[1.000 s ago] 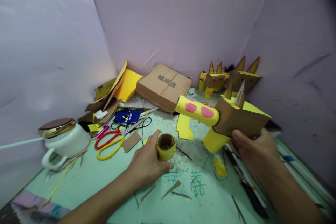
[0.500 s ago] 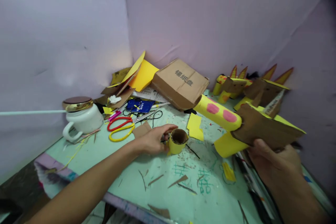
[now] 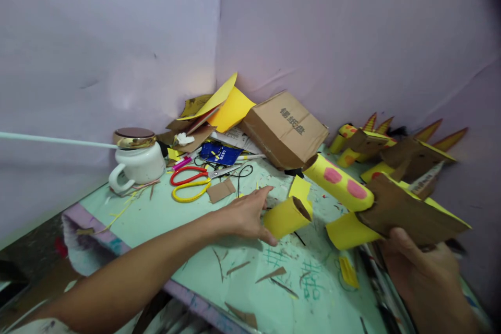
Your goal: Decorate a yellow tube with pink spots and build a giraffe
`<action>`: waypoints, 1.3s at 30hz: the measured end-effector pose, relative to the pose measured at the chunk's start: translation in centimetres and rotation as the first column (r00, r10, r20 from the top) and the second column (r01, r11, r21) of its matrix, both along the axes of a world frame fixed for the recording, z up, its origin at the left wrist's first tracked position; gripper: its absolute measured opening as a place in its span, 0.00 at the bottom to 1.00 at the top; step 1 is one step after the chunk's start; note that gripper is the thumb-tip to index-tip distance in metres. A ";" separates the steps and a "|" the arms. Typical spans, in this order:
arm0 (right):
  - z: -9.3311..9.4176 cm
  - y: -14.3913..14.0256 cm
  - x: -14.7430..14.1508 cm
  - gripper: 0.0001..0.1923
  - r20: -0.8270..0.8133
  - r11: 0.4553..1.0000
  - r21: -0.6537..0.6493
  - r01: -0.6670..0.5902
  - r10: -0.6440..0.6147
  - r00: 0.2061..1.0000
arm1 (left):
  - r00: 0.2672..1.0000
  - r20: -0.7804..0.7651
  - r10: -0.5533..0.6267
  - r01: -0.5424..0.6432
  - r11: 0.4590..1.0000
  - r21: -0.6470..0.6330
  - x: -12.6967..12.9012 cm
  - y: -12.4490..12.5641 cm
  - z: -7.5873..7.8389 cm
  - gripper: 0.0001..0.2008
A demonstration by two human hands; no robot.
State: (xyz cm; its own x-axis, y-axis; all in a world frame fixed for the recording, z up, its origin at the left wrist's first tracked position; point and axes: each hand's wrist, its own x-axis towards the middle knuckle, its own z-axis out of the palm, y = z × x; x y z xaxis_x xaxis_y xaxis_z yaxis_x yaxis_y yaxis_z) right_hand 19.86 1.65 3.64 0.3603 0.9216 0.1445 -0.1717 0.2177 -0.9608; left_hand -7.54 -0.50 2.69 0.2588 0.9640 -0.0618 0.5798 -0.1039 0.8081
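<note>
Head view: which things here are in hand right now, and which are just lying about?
In hand:
- yellow paper tube, gripped by the left hand
- cardboard giraffe model, held by the right hand

Lying about:
- scissors
- white mug
- cardboard box
- finished models at the wall

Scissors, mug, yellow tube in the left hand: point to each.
Scissors [image 3: 190, 183]: head view, on the handles.
Mug [image 3: 139, 163]: head view, on its white body.
Yellow tube [image 3: 284, 217]: head view, on its paper side.
</note>
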 end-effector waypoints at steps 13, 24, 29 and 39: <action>-1.2 0.7 1.1 0.28 0.013 0.994 0.105 -0.003 0.001 1.000 | 0.992 0.097 0.085 -0.082 0.996 -0.034 3.3 4.8 2.2 0.10; 0.0 -0.1 1.1 0.32 -0.122 0.990 0.139 -0.008 0.025 0.992 | 0.933 -0.270 -0.240 0.208 0.968 -0.142 8.0 5.1 4.0 0.22; -0.5 0.2 1.5 0.33 -0.101 0.989 0.145 -0.025 0.040 0.994 | 0.904 -0.278 -0.325 0.295 0.945 -0.142 7.8 3.8 4.8 0.17; -1.7 0.6 0.7 0.43 0.143 0.994 0.099 -0.054 0.039 0.989 | 0.924 0.172 0.340 -0.356 0.932 0.071 2.5 1.7 -0.7 0.20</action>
State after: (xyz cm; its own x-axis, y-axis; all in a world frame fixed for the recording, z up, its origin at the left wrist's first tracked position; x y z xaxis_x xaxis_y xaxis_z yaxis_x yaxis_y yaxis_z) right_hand 20.55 2.30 1.96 0.2865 0.9146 0.2854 -0.0484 0.3113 -0.9491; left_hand -4.99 1.18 1.96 -0.0957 0.9941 0.0519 0.4630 -0.0017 0.8864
